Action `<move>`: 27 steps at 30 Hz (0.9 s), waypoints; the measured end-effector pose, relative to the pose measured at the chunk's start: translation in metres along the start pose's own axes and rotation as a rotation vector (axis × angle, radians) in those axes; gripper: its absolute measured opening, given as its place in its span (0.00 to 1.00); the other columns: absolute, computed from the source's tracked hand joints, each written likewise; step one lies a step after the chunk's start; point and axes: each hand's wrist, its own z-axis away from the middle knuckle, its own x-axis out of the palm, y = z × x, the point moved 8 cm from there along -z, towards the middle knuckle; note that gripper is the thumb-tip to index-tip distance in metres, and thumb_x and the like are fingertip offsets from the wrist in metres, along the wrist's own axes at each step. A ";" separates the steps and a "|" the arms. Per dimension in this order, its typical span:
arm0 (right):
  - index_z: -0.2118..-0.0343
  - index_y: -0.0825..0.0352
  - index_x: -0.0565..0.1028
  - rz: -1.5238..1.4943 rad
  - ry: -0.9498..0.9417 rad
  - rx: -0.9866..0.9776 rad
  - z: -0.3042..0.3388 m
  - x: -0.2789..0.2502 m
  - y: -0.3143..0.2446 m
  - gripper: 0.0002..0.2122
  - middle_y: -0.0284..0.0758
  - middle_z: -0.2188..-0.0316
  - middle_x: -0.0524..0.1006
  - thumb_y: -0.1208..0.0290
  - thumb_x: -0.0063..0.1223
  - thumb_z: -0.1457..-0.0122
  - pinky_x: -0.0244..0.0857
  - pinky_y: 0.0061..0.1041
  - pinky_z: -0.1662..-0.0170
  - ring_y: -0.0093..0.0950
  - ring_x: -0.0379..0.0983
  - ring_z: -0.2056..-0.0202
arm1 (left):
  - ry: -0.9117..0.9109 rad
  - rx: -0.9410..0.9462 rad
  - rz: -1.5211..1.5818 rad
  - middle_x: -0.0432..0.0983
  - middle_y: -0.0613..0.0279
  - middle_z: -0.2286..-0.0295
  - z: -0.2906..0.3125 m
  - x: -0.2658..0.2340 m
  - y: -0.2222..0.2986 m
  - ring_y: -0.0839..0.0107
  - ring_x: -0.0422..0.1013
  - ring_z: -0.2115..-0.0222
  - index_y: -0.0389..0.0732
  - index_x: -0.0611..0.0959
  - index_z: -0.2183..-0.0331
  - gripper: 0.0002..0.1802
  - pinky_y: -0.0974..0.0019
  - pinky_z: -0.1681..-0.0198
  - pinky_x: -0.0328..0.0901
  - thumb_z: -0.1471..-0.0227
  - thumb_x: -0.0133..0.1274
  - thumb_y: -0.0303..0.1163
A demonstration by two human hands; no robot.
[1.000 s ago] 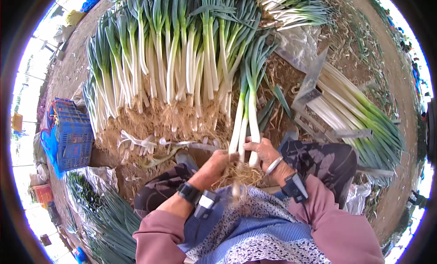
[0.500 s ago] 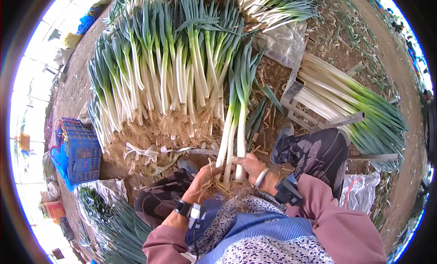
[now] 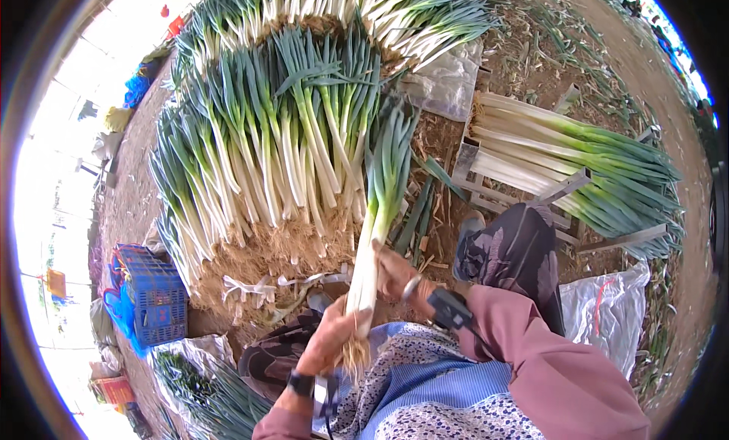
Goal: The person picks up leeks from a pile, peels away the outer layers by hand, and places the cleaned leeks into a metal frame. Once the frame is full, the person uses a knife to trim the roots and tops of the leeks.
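Note:
A small bunch of long green onions (image 3: 364,280) stands tilted in front of my lap, white stalks pressed together, leaves pointing away and roots toward me. My left hand (image 3: 334,335) is closed around the stalks just above the roots. Higher up, my right hand (image 3: 395,273) grips the same stalks from the right side; its fingertips are partly hidden. Beyond the bunch lies a big pile of green onions (image 3: 281,151), roots toward me. At the right, a metal rack (image 3: 566,188) holds more trimmed green onions (image 3: 531,148) lying sideways.
A blue plastic crate (image 3: 158,296) sits at the left. Cut green leaves (image 3: 213,391) lie on sheeting at lower left. White plastic bags (image 3: 604,307) lie right of my knee, and clear sheeting (image 3: 444,83) lies behind the rack. Leaf scraps (image 3: 554,41) litter the soil.
The stalks, spread apart before, are now drawn together into one tight bunch. My right hand has moved up the stalks, and the bunch has shifted slightly left. The view has also shifted.

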 end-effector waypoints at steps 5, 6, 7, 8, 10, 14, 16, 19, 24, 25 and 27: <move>0.54 0.69 0.66 -0.509 -0.071 -0.108 -0.009 0.034 -0.049 0.31 0.52 0.59 0.71 0.47 0.58 0.52 0.65 0.47 0.51 0.47 0.71 0.57 | 0.076 0.125 -0.325 0.71 0.58 0.64 0.115 0.004 0.030 0.74 0.67 0.65 0.29 0.66 0.52 0.36 0.69 0.60 0.64 0.61 0.59 0.35; 0.53 0.70 0.63 -0.561 -0.170 -0.102 -0.008 0.051 -0.054 0.34 0.53 0.61 0.72 0.47 0.61 0.55 0.65 0.48 0.51 0.48 0.71 0.58 | 0.110 0.157 -0.337 0.72 0.59 0.65 0.135 -0.004 0.020 0.74 0.68 0.66 0.30 0.68 0.52 0.36 0.69 0.62 0.66 0.63 0.61 0.35; 0.52 0.71 0.61 -0.608 -0.264 -0.103 -0.005 0.066 -0.061 0.38 0.53 0.62 0.72 0.47 0.63 0.59 0.65 0.49 0.51 0.50 0.71 0.59 | 0.133 0.192 -0.348 0.73 0.59 0.66 0.150 -0.008 0.011 0.73 0.69 0.67 0.30 0.69 0.53 0.37 0.69 0.65 0.67 0.66 0.63 0.36; 0.50 0.71 0.61 -0.659 -0.305 -0.099 -0.003 0.076 -0.067 0.39 0.55 0.60 0.71 0.49 0.65 0.60 0.65 0.50 0.51 0.51 0.70 0.57 | 0.130 0.209 -0.357 0.73 0.59 0.66 0.164 -0.001 0.008 0.73 0.69 0.67 0.30 0.69 0.53 0.37 0.69 0.65 0.67 0.66 0.63 0.36; 0.49 0.71 0.62 -0.695 -0.324 -0.087 0.014 0.100 -0.089 0.41 0.55 0.60 0.71 0.50 0.68 0.62 0.67 0.49 0.53 0.49 0.71 0.58 | 0.181 0.233 -0.281 0.71 0.62 0.68 0.194 0.013 0.010 0.73 0.69 0.70 0.36 0.68 0.52 0.28 0.69 0.70 0.66 0.58 0.55 0.26; 0.52 0.67 0.68 -0.486 -0.465 -0.387 0.051 0.121 -0.189 0.33 0.42 0.60 0.74 0.45 0.60 0.55 0.70 0.39 0.56 0.37 0.73 0.60 | 0.102 0.276 -0.402 0.70 0.63 0.66 0.198 0.025 -0.001 0.76 0.67 0.70 0.37 0.66 0.51 0.33 0.74 0.71 0.65 0.61 0.58 0.24; 0.52 0.65 0.68 -0.358 -0.487 -0.650 0.091 0.124 -0.256 0.31 0.40 0.59 0.74 0.45 0.56 0.52 0.69 0.35 0.55 0.34 0.73 0.61 | 0.125 0.294 -0.279 0.70 0.63 0.67 0.192 0.036 0.016 0.75 0.67 0.70 0.37 0.66 0.52 0.32 0.73 0.70 0.65 0.61 0.59 0.26; 0.53 0.64 0.69 -0.310 -0.421 -0.942 0.180 0.110 -0.363 0.28 0.38 0.58 0.74 0.48 0.56 0.49 0.67 0.34 0.53 0.32 0.72 0.60 | -0.010 0.335 -0.396 0.70 0.58 0.64 0.161 0.049 0.050 0.69 0.68 0.64 0.34 0.66 0.49 0.34 0.66 0.61 0.64 0.61 0.57 0.26; 0.53 0.65 0.69 -0.028 -0.167 -1.404 0.346 0.028 -0.483 0.26 0.38 0.59 0.75 0.52 0.58 0.50 0.70 0.37 0.56 0.35 0.73 0.60 | -0.175 0.571 -0.900 0.75 0.56 0.63 0.066 0.087 0.150 0.71 0.71 0.62 0.35 0.68 0.50 0.40 0.66 0.57 0.66 0.67 0.65 0.33; 0.53 0.66 0.69 -0.046 -0.060 -1.433 0.373 0.005 -0.493 0.26 0.39 0.58 0.74 0.54 0.60 0.50 0.70 0.38 0.55 0.35 0.73 0.59 | -0.184 0.570 -1.022 0.75 0.56 0.63 0.045 0.102 0.172 0.72 0.71 0.62 0.35 0.68 0.50 0.40 0.67 0.57 0.66 0.67 0.65 0.34; 0.53 0.67 0.68 -0.118 0.167 -1.617 0.431 -0.036 -0.497 0.26 0.40 0.57 0.74 0.59 0.62 0.52 0.69 0.38 0.53 0.37 0.72 0.58 | -0.245 0.608 -0.997 0.73 0.58 0.60 0.003 0.134 0.210 0.70 0.69 0.60 0.34 0.70 0.51 0.44 0.66 0.54 0.65 0.73 0.70 0.35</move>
